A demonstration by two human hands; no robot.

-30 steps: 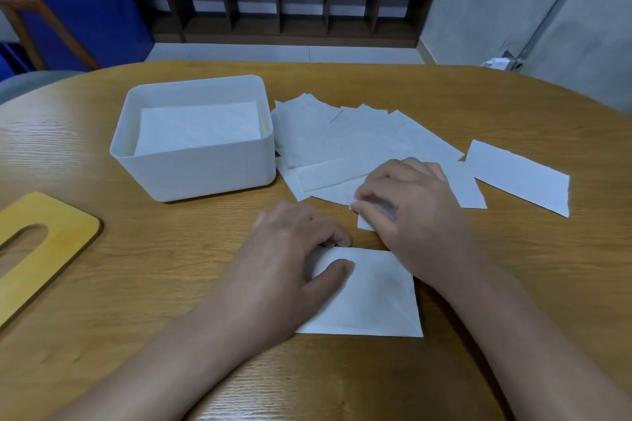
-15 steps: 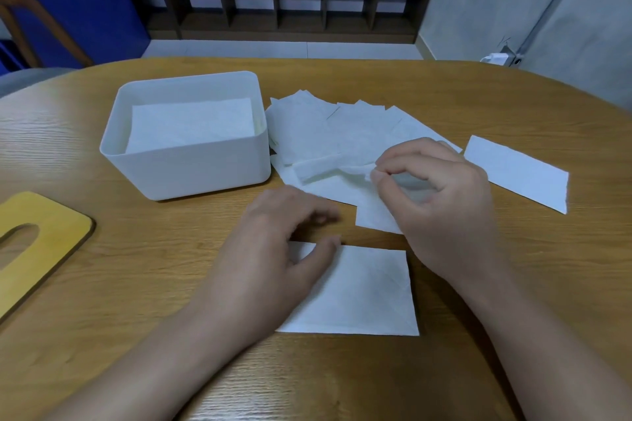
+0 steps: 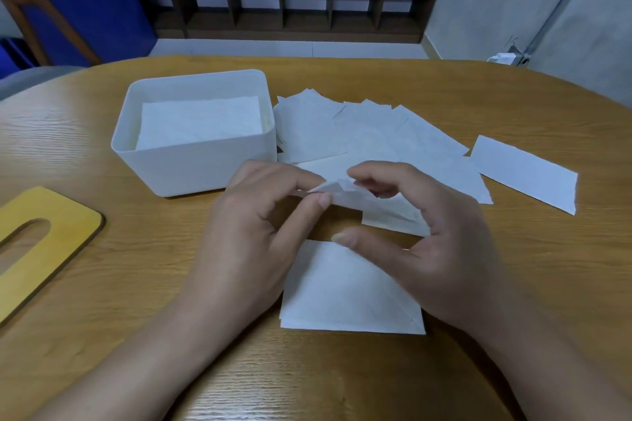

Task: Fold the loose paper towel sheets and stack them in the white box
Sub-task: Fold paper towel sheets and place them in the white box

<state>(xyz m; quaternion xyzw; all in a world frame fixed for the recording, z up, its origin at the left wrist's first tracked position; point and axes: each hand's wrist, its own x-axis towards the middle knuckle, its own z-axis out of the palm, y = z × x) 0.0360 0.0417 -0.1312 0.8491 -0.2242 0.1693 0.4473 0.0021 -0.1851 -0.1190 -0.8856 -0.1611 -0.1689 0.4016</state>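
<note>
Head view looks down on a rounded brown wooden bench (image 3: 478, 96); toward its left side stands the white rectangular plastic box (image 3: 191, 171), with a stack of folded white paper towels (image 3: 200, 121) already filling much of it; just right of the box, toward the far edge, a fan of loose white paper towel sheets (image 3: 359, 133) overlaps on the wood, and one separate white sheet (image 3: 523, 173) lies apart nearer the right edge; a flat yellow wooden lid with an oval slot (image 3: 44, 243) sits at the left edge; near the front edge a folded white towel (image 3: 342, 297) rests flat, partly under both wrists; above it the left hand (image 3: 246, 243) and right hand (image 3: 441, 243) each pinch a corner of one loose white sheet (image 3: 386, 212) lifted off the pile; judging by this, part of the job is done; several sheets await folding and stacking.
</note>
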